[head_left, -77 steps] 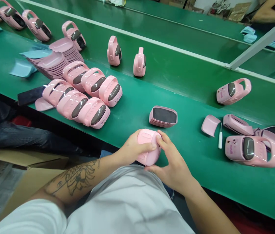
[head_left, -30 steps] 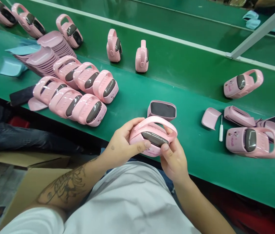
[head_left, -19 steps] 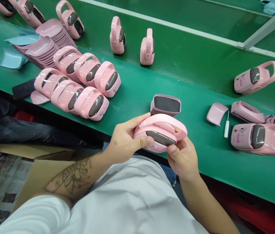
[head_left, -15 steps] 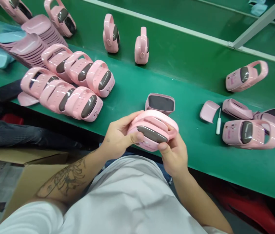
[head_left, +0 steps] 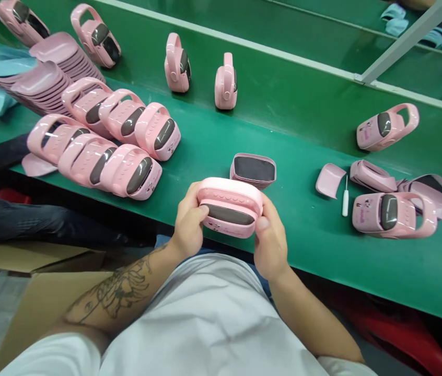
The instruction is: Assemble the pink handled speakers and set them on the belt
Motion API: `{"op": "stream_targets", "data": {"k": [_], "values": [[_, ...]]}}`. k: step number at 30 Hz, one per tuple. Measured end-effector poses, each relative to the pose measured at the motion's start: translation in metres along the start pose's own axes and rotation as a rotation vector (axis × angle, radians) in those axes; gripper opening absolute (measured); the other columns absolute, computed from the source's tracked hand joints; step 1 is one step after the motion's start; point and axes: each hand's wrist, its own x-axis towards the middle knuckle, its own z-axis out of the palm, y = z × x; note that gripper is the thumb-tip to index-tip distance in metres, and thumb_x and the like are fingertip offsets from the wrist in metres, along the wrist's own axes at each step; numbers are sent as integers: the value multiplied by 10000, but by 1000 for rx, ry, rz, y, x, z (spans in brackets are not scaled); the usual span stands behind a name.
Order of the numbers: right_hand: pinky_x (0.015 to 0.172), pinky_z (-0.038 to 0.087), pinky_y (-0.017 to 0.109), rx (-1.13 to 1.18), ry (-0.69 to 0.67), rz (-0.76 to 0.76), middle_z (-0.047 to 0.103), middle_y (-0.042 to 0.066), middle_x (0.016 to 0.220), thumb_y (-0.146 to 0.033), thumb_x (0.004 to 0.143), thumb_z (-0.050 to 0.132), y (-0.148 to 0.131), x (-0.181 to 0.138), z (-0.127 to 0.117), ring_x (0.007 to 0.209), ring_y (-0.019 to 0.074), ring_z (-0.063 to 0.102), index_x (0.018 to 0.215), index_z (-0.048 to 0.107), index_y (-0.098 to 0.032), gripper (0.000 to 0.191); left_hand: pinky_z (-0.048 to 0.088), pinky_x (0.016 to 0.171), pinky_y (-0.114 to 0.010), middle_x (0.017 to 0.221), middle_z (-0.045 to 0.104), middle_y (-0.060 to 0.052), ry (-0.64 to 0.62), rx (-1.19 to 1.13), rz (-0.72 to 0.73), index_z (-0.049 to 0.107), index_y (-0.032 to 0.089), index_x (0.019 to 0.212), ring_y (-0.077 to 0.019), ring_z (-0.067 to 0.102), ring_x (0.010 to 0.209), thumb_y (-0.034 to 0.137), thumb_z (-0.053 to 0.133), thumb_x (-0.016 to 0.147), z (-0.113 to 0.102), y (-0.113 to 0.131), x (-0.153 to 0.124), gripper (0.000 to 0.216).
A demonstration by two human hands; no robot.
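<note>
My left hand [head_left: 189, 222] and my right hand [head_left: 271, 237] hold a pink handled device [head_left: 229, 228] between them, one at each end. The device has a carrying handle, a row of small buttons and a dark glossy oval window, with small printed figures below it. Its window side is turned up toward me. Both thumbs press on its near side; the other fingers are mostly hidden behind it. Just beyond it stands a stack of pink shell parts [head_left: 254, 168] with a dark panel on top.
Several finished-looking pink devices [head_left: 138, 175] stand grouped at left, beside stacked pink curved panels [head_left: 41, 78]. To the right lie a white-handled screwdriver [head_left: 345, 202], a loose pink panel [head_left: 329, 180] and another pink device [head_left: 393, 215]. A cardboard box [head_left: 48, 303] sits below the green bench [head_left: 307, 250].
The pink device has been turned to lie more level and moved slightly left. My right hand has shifted left with it, and both hands keep hold. The whole view has shifted slightly.
</note>
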Motion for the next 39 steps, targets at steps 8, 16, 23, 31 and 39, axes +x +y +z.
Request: {"op": "stream_targets", "data": {"k": [8, 16, 23, 31, 39], "values": [[1071, 532, 586, -200, 281, -348, 729, 122, 1217, -863, 962, 214, -1, 33, 10, 1220, 390, 691, 1157, 759, -279, 822, 535, 901, -469, 1034, 698, -112, 180, 222, 349, 726, 200, 1068, -290, 677, 998, 774, 299, 1004, 36, 9, 23, 718], [1091, 501, 675, -204, 430, -515, 665, 156, 1246, -864, 948, 144, -35, 50, 11, 1323, 461, 604, 1149, 729, -270, 858, 537, 980, -535, 1009, 724, -110, 197, 162, 595, 741, 213, 1004, -311, 681, 1043, 894, 325, 934, 58, 51, 46, 801], [1191, 444, 622, -179, 191, -560, 640, 111, 1357, -787, 973, 426, -35, 63, 3, 1338, 406, 600, 1347, 639, -316, 637, 563, 902, -495, 958, 733, -108, 175, 17, 348, 742, 226, 918, -316, 711, 1022, 865, 284, 962, 57, 43, 74, 787], [1115, 512, 524, -318, 347, -457, 591, 128, 1363, -418, 787, 864, -36, 112, -46, 1313, 352, 597, 1372, 526, -251, 696, 479, 1169, -501, 1452, 670, -131, -89, 179, 361, 647, 208, 1415, -324, 628, 1353, 635, 427, 1049, 36, 32, 111, 604], [1074, 537, 457, -477, 820, 77, 538, 148, 1326, -227, 674, 827, 4, 285, -132, 1171, 255, 625, 1252, 420, -169, 709, 312, 1335, -553, 1686, 444, -192, -569, 847, 177, 482, 164, 1575, -384, 400, 1590, 477, 855, 752, -11, 6, 127, 957]]}}
